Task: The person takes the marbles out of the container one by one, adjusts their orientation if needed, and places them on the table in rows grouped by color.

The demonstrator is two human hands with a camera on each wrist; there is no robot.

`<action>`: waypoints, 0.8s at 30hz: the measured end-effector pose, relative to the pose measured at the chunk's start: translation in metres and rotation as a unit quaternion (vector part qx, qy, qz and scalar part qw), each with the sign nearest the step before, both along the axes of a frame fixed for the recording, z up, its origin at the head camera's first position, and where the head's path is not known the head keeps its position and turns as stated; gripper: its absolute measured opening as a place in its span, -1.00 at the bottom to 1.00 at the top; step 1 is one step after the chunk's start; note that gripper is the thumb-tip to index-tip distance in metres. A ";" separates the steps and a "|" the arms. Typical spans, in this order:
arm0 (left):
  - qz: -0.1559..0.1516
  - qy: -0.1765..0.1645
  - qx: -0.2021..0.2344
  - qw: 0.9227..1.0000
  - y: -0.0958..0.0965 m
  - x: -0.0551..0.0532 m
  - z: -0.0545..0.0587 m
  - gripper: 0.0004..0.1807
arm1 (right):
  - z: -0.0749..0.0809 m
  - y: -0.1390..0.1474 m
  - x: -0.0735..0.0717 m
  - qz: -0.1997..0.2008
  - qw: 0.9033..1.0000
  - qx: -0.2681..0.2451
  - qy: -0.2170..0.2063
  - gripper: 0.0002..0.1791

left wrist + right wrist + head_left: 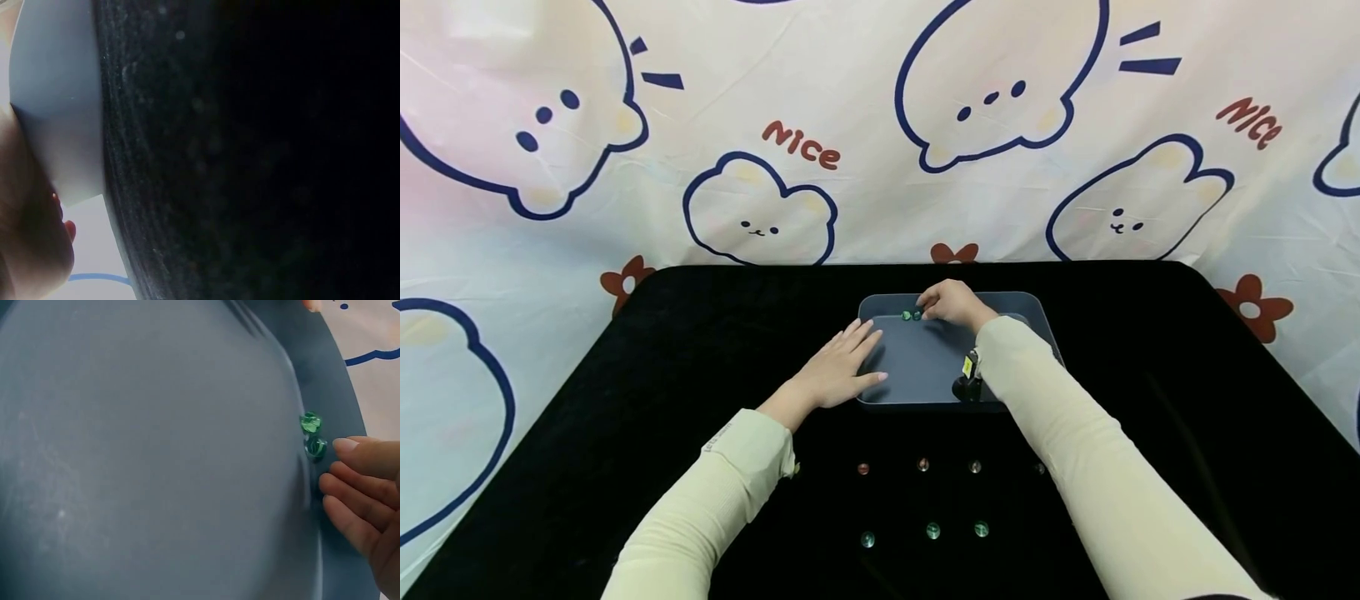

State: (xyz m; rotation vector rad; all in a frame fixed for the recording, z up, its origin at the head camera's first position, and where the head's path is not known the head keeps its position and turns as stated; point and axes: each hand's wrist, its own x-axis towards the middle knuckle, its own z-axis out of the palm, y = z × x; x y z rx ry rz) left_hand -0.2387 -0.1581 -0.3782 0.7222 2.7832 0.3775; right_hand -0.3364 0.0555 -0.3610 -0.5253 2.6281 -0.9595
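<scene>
A grey tray (pixel 917 362) lies on the black-covered table. Against its far wall are two green glass marbles (pixel 912 316), side by side where the floor meets the wall. Just right of them is my right hand (pixel 953 303), fingers loosely bent. In the right wrist view its fingertips are close to the nearer green marble (pixel 317 447), with nothing visible between thumb and fingers. My left hand (pixel 838 367) rests over the tray's left rim, fingers extended. Only part of the left hand (pixel 31 212) shows in the left wrist view, beside the tray wall (pixel 62 112).
Nearer on the black cloth (pixel 760 567) are more glass marbles in two rows, including a reddish marble (pixel 863 469) and a green marble (pixel 933 531). The right wrist camera (pixel 967 379) hangs over the tray's near side. A cartoon-printed curtain (pixel 880 208) stands behind the table.
</scene>
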 end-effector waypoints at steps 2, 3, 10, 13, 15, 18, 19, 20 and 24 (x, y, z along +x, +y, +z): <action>-0.001 -0.002 0.001 1.000 0.000 0.000 0.000 -0.24 | 0.000 -0.002 0.000 0.002 1.000 0.012 0.001 -0.70; -0.001 -0.003 0.002 1.000 0.000 0.000 0.000 -0.24 | -0.001 -0.003 0.000 0.003 1.000 0.016 0.004 -0.70; -0.005 -0.007 0.009 1.000 0.000 0.000 0.002 -0.25 | 0.000 -0.008 0.002 0.020 0.997 0.057 0.043 -0.69; -0.007 -0.006 0.010 1.000 0.000 0.000 0.003 -0.25 | 0.001 -0.010 0.002 0.024 0.996 0.077 0.047 -0.68; -0.007 -0.007 0.010 1.000 0.000 0.000 0.003 -0.25 | 0.001 -0.011 0.002 0.028 0.994 0.090 0.048 -0.68; -0.006 -0.008 0.011 1.000 0.000 0.000 0.003 -0.25 | 0.002 -0.011 0.002 0.033 0.993 0.101 0.047 -0.69; -0.007 -0.008 0.011 1.000 -0.001 0.000 0.002 -0.25 | 0.002 -0.012 0.002 0.034 0.993 0.104 0.048 -0.69; -0.007 -0.008 0.011 1.000 -0.001 0.000 0.002 -0.24 | 0.002 -0.012 0.003 0.034 0.993 0.104 0.048 -0.69; -0.010 -0.004 0.011 1.000 -0.001 0.000 0.001 -0.23 | 0.002 -0.013 0.004 0.037 0.991 0.111 0.061 -0.72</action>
